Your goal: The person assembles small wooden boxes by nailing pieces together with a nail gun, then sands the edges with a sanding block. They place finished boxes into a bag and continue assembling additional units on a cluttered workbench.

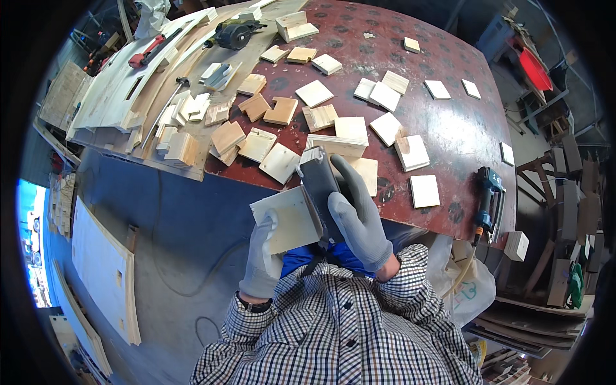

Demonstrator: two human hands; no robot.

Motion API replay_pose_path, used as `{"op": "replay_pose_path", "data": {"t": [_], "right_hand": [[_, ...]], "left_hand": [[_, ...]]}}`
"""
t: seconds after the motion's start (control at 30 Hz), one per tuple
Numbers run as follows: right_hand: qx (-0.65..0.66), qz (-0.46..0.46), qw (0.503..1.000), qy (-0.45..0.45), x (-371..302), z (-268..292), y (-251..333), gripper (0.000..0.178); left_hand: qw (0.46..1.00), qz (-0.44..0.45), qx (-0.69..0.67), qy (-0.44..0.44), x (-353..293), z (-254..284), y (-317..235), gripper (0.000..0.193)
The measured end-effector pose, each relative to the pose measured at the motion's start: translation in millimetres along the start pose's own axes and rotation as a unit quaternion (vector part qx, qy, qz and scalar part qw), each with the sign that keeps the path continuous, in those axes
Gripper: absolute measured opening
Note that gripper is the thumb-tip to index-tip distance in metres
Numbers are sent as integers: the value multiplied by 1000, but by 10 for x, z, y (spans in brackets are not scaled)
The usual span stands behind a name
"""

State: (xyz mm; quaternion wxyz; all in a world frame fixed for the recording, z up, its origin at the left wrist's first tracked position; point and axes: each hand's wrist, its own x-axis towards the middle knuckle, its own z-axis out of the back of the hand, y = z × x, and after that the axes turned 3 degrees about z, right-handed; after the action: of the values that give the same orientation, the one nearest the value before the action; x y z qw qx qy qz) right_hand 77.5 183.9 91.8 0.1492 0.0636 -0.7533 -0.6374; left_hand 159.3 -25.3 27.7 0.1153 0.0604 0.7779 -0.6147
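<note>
My left hand (258,255), in a grey work glove, is closed on a square wooden board (290,224) by its left edge. The board is held tilted in front of the table's near edge. My gloved right hand (363,224) grips a dark grey sanding block (317,177) with a light top end. The block's long face meets the right edge of the board. Behind the block, on the table, lie a pale wooden strip (337,145) and a square wooden piece (365,174), partly covered by the block and my right hand.
Many small wooden pieces (314,94), some notched, are scattered over the dark red table (462,128). A nail gun (489,199) lies at its right edge. A circular saw (234,33), a hammer (182,82) and a red tool (146,54) rest at the back left. Large panels (106,269) lean at left.
</note>
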Motion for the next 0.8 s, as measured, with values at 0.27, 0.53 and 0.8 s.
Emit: {"op": "replay_pose_path", "data": {"t": [0.27, 0.53, 0.8], "right_hand": [[-521, 323, 782, 111, 35, -99, 275, 67], [-366, 159, 917, 24, 25, 508, -378, 77], [-428, 355, 820, 134, 65, -76, 332, 75]], "left_hand": [[994, -88, -64, -14, -33, -241, -153, 51], [956, 12, -289, -42, -105, -100, -122, 52], [986, -82, -141, 11, -125, -62, -179, 48]]}}
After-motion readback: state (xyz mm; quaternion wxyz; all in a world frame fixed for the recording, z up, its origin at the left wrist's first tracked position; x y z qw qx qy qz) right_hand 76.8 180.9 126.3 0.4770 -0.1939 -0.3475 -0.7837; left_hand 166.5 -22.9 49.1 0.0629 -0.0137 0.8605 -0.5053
